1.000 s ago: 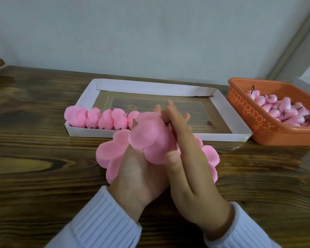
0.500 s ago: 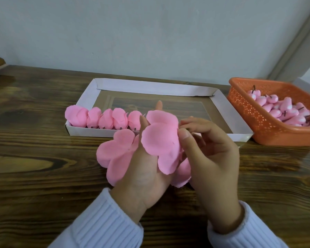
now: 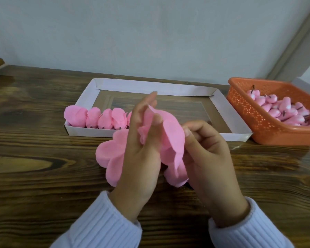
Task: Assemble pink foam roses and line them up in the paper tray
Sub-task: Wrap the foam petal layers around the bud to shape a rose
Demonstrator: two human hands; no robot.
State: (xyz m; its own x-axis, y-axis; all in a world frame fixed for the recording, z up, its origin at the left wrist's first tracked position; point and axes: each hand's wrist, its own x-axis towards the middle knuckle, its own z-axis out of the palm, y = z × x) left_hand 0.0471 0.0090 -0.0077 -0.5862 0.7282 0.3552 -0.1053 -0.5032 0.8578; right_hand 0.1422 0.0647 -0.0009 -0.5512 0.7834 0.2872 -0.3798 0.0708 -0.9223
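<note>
Head view: left hand, fingers mostly straight, cups pink foam petals above the table; right hand curled, pinching the petals' edge, near paper tray.

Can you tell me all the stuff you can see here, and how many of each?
finished roses: at least four, maybe a fifth behind the hand, pink, in a row at the tray's near-left edge
paper tray: one, white, mid-table
basket: one, orange, right of the tray
rose buds: many, too piled to count, pink with dark stems, in the basket
foam petals: a bunch, pink, held between both hands
table: one, dark wood
wall: pale grey, behind the table
left hand: one, white sleeve, holding the petals
right hand: one, white sleeve, pinching the petals
</note>
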